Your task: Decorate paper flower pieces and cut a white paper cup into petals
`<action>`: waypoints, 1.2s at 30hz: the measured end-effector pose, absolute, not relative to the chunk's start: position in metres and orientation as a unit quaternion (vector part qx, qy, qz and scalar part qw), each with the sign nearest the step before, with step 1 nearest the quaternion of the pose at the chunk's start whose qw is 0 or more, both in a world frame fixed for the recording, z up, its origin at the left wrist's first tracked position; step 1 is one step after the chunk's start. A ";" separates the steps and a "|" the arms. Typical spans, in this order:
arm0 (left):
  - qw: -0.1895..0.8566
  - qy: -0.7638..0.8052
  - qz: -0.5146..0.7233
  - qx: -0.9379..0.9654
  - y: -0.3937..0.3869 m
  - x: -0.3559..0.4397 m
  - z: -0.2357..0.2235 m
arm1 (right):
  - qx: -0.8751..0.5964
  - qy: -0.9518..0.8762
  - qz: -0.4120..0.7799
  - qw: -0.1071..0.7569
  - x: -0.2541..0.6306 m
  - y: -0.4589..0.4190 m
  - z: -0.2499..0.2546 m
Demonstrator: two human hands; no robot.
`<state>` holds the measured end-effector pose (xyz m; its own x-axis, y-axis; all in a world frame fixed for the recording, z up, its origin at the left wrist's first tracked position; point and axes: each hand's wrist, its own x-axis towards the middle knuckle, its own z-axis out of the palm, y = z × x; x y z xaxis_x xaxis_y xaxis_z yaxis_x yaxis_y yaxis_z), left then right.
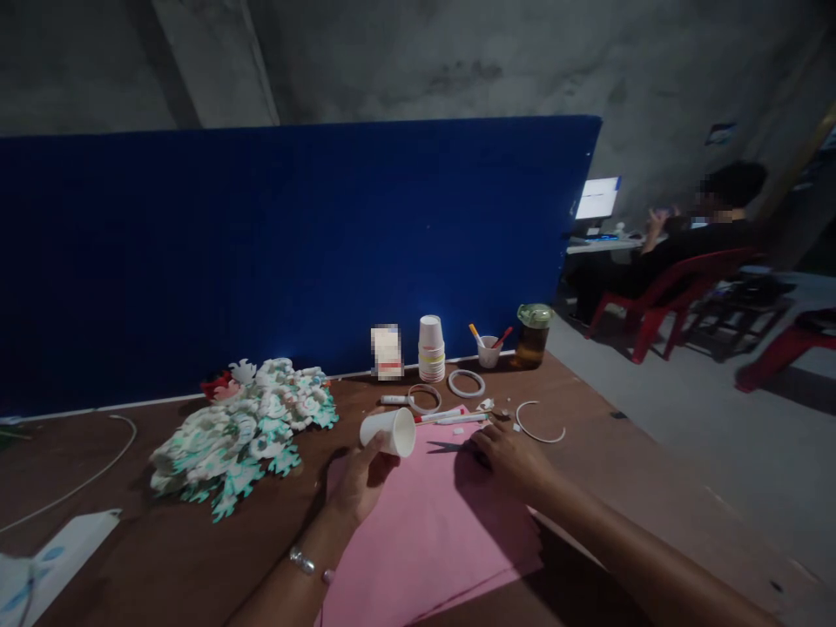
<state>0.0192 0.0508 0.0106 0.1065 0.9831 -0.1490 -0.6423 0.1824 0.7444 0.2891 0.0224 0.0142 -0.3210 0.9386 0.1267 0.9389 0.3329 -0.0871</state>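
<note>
My left hand (356,483) grips a white paper cup (390,430), tipped on its side with the mouth toward the right, just above a pink paper sheet (428,531). On the sheet's upper right edge my right hand (513,457) rests, its fingers closed over dark scissors (450,447) whose blades point left. White markers (450,418) lie just beyond the sheet. A cut ring of cup rim (536,422) lies to the right of my right hand.
A heap of white and teal cut-outs (239,435) sits left on the brown table (620,496). A stack of cups (431,348), a cup of pens (488,350), a jar (532,333), tape rings (466,383) stand by the blue partition (280,244). A person sits far right on a red chair (672,300).
</note>
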 end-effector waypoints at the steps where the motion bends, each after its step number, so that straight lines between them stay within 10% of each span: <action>1: 0.696 0.326 0.587 0.252 0.051 0.019 0.010 | -0.574 -0.816 -0.001 0.074 0.288 0.026 0.015; 23: 0.705 0.407 0.526 0.246 0.043 0.018 0.009 | -0.417 -0.840 -0.056 0.343 0.240 0.027 0.002; 36: 0.730 0.381 0.444 0.354 0.041 0.020 0.008 | -0.375 -0.874 -0.055 0.303 0.257 0.019 0.000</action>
<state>0.0204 0.0413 0.0084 0.3149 0.9178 -0.2419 -0.3781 0.3551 0.8550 0.2571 0.0193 0.0004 -0.5351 0.6218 0.5718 0.6888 0.7131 -0.1309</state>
